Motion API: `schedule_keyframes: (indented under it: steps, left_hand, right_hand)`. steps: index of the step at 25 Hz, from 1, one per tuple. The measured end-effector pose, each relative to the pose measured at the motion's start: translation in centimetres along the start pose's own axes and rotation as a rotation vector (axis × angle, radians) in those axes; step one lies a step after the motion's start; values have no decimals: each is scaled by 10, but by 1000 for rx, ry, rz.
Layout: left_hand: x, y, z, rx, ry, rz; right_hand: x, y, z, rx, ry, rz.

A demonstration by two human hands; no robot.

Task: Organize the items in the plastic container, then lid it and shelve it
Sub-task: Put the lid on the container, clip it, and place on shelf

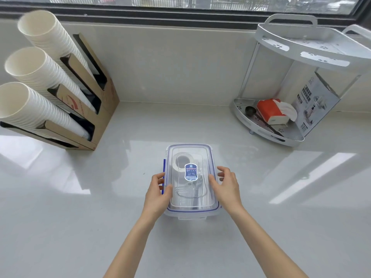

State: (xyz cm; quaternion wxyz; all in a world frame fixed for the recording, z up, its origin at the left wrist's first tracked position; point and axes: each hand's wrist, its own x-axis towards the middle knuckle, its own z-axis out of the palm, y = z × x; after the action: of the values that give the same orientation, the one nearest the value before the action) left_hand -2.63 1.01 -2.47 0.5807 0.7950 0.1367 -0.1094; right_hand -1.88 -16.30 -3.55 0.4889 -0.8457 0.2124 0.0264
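A clear plastic container (pixel 191 214) stands on the white counter in front of me, with its clear, blue-sealed lid (pixel 206 155) lying on top. A blue oval label sits in the lid's middle. Through the lid I make out a roll of tape and dark slim items inside. My left hand (pixel 158 194) is on the container's left side, thumb on the lid's edge and fingers by the blue side clip. My right hand (pixel 226 187) rests against the right side, thumb on the lid, fingers spread apart beside it.
A white two-tier corner shelf (pixel 267 133) stands at the back right; its lower tier holds a red tissue pack (pixel 270 111), a black scoop and a printed box. A cardboard holder (pixel 104 109) with three stacks of paper cups stands at the left. A window runs along the back.
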Motion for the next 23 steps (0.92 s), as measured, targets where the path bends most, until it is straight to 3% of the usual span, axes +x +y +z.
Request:
schedule_keyframes:
  steps: [3, 5, 8, 11, 23]
  left_hand:
    - [0, -1, 1, 5, 8, 12]
    - [0, -1, 3, 20, 6, 23]
    - [0, 0, 3, 33, 0, 35]
    - [-1, 1, 2, 44, -8, 35]
    - [0, -2, 0, -3, 6, 7]
  right_hand:
    - [5, 7, -3, 94, -175, 272]
    - [5, 11, -5, 130, -255, 331]
    - [6, 10, -4, 170, -158, 256]
    - [2, 3, -3, 59, -36, 124]
    - [-8, -8, 8, -284, 44, -91]
